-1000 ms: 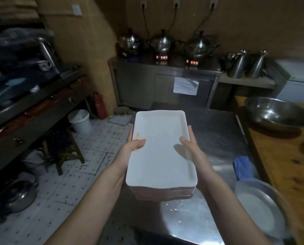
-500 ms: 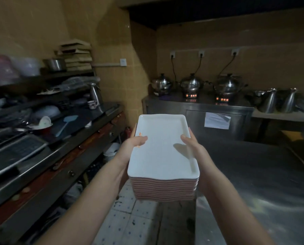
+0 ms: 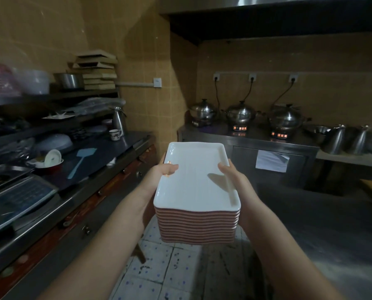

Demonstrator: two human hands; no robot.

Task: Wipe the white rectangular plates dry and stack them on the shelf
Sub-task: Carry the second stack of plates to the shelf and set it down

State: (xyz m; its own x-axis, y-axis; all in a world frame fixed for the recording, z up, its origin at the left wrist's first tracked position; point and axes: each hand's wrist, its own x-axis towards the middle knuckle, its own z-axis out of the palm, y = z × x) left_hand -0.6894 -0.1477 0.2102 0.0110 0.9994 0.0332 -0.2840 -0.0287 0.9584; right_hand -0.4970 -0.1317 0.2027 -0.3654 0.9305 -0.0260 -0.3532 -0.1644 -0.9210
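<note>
Many white plates make one tall stack of plates (image 3: pixel 197 185), held up in the air over the floor (image 3: pixel 169 267), in the middle of the room. The left hand (image 3: pixel 159 174) grips the left side and the right hand (image 3: pixel 232 176) grips the right side. Each thumb lies on the top plate, and the other fingers are hidden under the stack. The top plate looks clean and dry.

I think the wiping is done and the carrying step is on now. Next the stack must go to the shelves (image 3: pixel 50 98) on the left. They look very full, so a free, flat spot has to be found first. The stack looks heavy, so both hands should stay on it and keep it level until it sits down.

Yellow tiles cover the wall (image 3: pixel 137 50) all around. A long dark surface (image 3: pixel 107 152) runs along the left, under the shelves. A shiny steel surface (image 3: pixel 332 224) is near on the right. Far off, three steel pots (image 3: pixel 240 114) stand side by side with wires going up to plugs. Flat boxes (image 3: pixel 98 70) are piled on the top shelf. A blue spatula (image 3: pixel 81 159) lies on the dark surface, and a small cup (image 3: pixel 115 134) stands farther back.
</note>
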